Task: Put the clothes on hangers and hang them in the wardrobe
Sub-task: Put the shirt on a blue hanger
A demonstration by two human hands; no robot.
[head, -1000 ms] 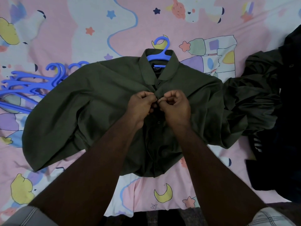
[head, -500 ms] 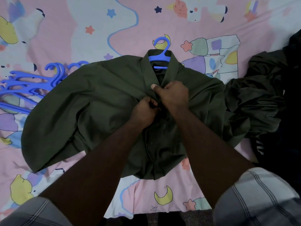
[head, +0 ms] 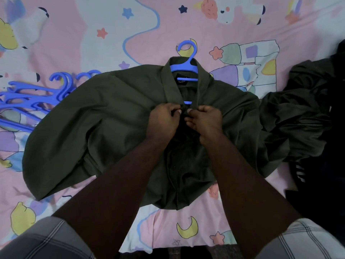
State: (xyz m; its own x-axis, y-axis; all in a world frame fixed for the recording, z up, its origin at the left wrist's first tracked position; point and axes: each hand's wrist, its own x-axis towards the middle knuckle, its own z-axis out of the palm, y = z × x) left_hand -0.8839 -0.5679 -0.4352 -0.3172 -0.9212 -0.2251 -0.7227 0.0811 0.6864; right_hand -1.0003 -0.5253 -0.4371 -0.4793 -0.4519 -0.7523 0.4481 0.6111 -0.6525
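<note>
A pink bedsheet [head: 242, 21] printed with stars, moons and pastel cartoon shapes is covering the whole surface, lying under dim, even light; a dark floor strip [head: 186, 254] is showing at six o'clock.

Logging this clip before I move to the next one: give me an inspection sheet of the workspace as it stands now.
Surface: bedsheet, pink with cartoon prints, covering the whole work area.
Job's things: olive green shirt lying flat, blue hanger inside its collar, hook poking out above.
Clutter: pile of spare blue hangers at left; heap of dark clothes at right.
Hands: left hand and right hand each pinch the shirt's front just below the collar.
Cables: nothing seen.
Surroundings: checked sleeves at the bottom corners; no wardrobe in view.
</note>
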